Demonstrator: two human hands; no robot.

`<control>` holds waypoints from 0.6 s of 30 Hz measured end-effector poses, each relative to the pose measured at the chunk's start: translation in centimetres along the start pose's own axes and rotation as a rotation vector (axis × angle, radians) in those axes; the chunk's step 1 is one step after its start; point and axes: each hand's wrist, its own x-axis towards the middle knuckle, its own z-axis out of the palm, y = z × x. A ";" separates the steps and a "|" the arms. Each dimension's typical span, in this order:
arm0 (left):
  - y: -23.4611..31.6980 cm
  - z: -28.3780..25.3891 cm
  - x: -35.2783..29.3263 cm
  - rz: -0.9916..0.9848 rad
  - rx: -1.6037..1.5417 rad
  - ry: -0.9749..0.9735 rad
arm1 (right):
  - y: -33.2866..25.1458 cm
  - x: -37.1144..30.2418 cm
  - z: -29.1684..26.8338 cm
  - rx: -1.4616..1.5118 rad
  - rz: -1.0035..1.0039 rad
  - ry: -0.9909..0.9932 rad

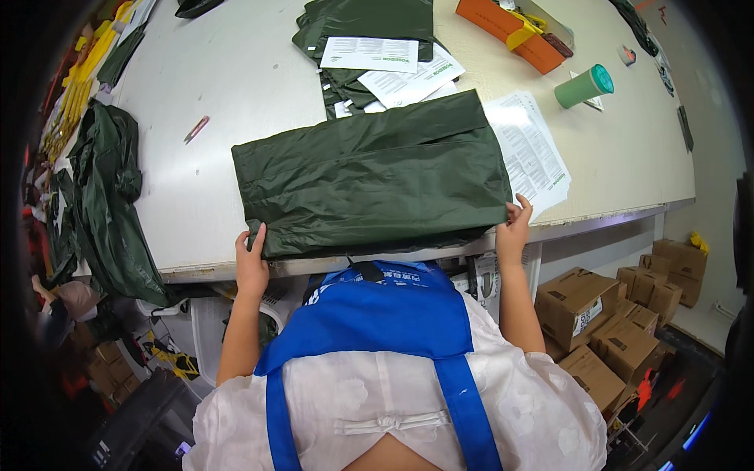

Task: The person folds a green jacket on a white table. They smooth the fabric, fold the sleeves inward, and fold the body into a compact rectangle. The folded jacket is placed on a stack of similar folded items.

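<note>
A dark green folded garment (pixel 369 177) of thin, shiny fabric lies in front of me, reaching the table's near edge. My left hand (pixel 252 261) pinches its near left corner between thumb and fingers. At the near right corner, my right hand (pixel 514 228) grips the fabric the same way. Creases run across the garment, and a long fold crosses its far right part. Beyond it sits a pile of folded dark green garments (pixel 377 20) with a printed sheet (pixel 369 54) on top. To the right, a stack of printed sheets (pixel 534 149) is partly under the garment.
Thread snips (pixel 196 129) lie left on the white table (pixel 188 212). A green tumbler (pixel 585 86) and an orange box (pixel 514 35) stand far right. Another green garment (pixel 106 180) hangs over the left edge. Cardboard boxes (pixel 577 306) are stacked on the floor at right.
</note>
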 end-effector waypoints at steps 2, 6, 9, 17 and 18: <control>-0.1 -0.7 0.4 0.005 0.012 -0.032 | -0.6 -0.1 0.1 -0.021 0.015 -0.033; 0.0 -0.5 0.6 -0.022 0.026 -0.021 | -0.1 0.1 -1.6 -0.345 -0.091 -0.001; -0.1 0.5 0.2 -0.041 0.044 0.018 | -2.2 0.4 -2.4 -0.443 0.029 -0.318; -0.6 0.7 0.8 0.010 0.011 0.028 | -4.9 15.5 2.3 -0.054 -0.106 -0.523; -0.6 0.7 0.8 0.004 0.007 0.031 | -5.2 17.0 4.7 0.014 -0.070 -0.576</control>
